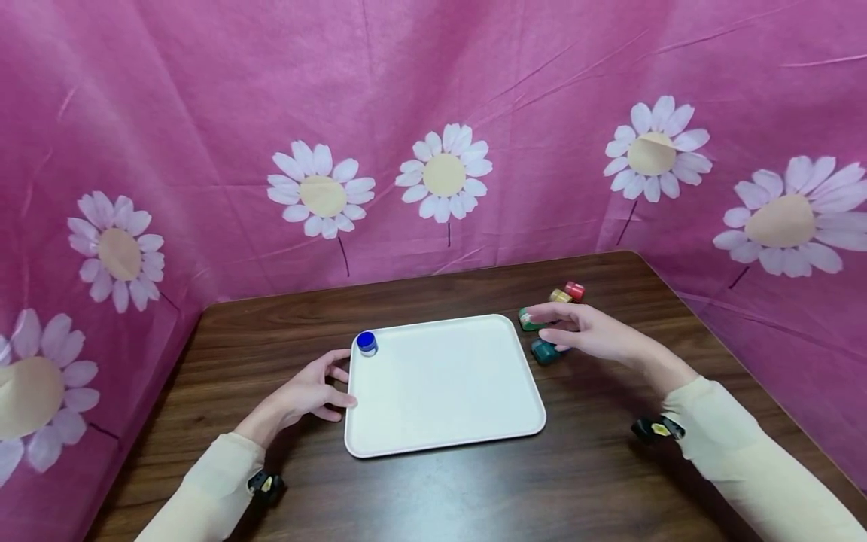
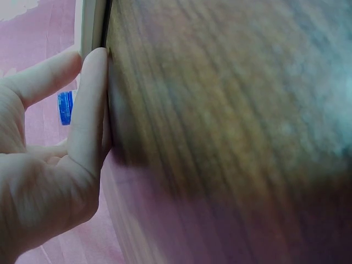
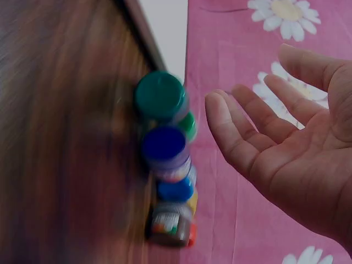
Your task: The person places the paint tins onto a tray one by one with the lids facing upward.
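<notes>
A white tray (image 1: 447, 388) lies on the wooden table, with a small blue-lidded jar (image 1: 367, 343) at its far left corner. Against the tray's left edge rests my left hand (image 1: 308, 391), its thumb and fingers fairly straight and touching the rim. My right hand (image 1: 588, 331) hovers with loosely bent fingers over small paint jars right of the tray, holding nothing. Beneath it in the head view are a teal jar (image 1: 544, 352) and a green jar (image 1: 528, 320). The right wrist view shows a dark blue-lidded jar (image 3: 165, 147) and a dark jar (image 3: 170, 225), both hidden from the head view.
Behind the right hand lie a yellow jar (image 1: 560, 296) and a red jar (image 1: 574, 290). A pink cloth (image 1: 379, 90) with white daisies hangs around the back and sides of the table (image 1: 440, 497). Dark wrist cameras sit at both cream sleeves (image 1: 745, 452).
</notes>
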`<state>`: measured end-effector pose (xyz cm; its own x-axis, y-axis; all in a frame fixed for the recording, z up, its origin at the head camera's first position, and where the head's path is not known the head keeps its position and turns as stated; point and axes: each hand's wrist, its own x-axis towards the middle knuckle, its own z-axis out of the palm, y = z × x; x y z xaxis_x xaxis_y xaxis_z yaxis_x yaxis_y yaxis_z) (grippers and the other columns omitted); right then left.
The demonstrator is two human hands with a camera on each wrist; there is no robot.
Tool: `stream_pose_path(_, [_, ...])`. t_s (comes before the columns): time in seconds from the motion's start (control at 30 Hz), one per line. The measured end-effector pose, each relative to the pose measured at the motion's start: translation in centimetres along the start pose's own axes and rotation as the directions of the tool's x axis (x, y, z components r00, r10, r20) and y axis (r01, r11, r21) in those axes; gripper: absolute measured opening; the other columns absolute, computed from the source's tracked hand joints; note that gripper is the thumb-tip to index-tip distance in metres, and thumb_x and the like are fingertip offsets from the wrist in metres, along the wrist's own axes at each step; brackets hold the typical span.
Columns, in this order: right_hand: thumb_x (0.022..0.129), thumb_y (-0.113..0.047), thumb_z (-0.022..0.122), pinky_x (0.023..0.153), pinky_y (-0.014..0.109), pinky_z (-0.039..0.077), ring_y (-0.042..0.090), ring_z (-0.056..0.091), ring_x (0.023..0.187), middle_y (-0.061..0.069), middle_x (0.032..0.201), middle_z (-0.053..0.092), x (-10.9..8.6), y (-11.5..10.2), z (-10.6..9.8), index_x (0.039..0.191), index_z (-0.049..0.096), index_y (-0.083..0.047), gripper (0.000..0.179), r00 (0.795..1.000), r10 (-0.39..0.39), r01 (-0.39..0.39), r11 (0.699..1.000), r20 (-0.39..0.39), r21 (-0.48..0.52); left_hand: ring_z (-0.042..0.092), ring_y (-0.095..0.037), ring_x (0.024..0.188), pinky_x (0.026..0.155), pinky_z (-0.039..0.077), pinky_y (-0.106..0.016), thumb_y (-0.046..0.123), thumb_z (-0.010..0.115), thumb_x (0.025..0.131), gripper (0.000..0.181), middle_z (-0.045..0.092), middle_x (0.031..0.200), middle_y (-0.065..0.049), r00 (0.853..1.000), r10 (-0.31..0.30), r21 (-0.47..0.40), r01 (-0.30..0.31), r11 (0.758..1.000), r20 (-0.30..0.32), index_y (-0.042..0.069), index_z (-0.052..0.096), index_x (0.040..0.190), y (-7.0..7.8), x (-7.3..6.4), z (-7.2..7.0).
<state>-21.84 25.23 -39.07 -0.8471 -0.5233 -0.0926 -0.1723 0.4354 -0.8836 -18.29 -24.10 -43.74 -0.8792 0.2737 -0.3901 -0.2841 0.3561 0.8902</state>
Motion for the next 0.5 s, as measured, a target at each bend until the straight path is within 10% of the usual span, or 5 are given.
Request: stream_pose_path(0.5, [0.103,-0.024,0.062,0.085,0.038,0.059,0.032,0.056,0.117,0.023,0.144,0.051,-2.1,2.6,0.4,0.146,0.048,0.001,0.052,0.999,0.04,-0.039,0.996,0.008,-0.083,0.065,-0.027,0.086,0.069,0.062,-0.047,-0.003,0.082,0.079,0.092,0.048,0.119,-0.022,1.0,-0.014,0.005,0.014,1.0,-0.008,0.009,0.032,0.155,0.0,0.0,0.1])
